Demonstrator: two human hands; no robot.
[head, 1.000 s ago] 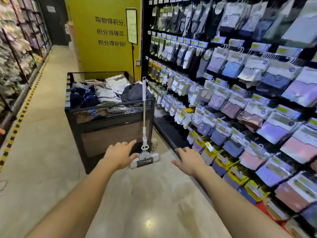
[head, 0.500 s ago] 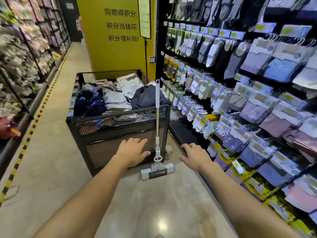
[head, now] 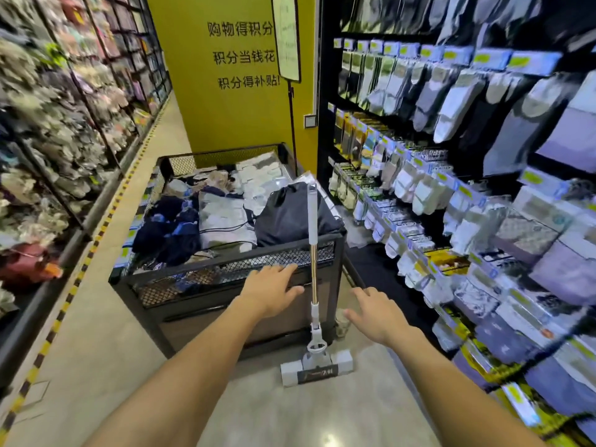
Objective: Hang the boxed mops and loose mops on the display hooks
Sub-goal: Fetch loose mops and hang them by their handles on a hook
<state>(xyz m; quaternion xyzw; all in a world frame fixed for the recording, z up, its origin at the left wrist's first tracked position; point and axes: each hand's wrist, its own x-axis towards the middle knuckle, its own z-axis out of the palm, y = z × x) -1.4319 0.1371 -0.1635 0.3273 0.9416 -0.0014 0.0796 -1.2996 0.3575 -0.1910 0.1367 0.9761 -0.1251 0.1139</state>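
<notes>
Two bare hands reach out ahead of me over the pale shop floor, one on each side of a loose mop. My left hand is flat with the fingers spread, palm down, in front of the black mesh bin; whether it touches the bin's front wall I cannot tell. My right hand is also spread wide and holds nothing, hanging just to the right of the mop's pole and apart from it.

That mop stands upright on the floor, its grey and white head resting flat just in front of the bin's near right corner. Its pole runs up past the bin's rim, thin and gold lower down, thicker and grey at the top, beside a dark bag that lies in the bin. More folded cloth goods, navy and pale grey, fill the rest of the bin.

On my right, a tall black rack carries rows of packaged socks on hooks, with yellow price tags above them. On my left, another long rack of goods runs down the aisle, too blurred to name. Behind the bin stands a yellow wall with black printed characters, and a white framed sign on a thin stand.
</notes>
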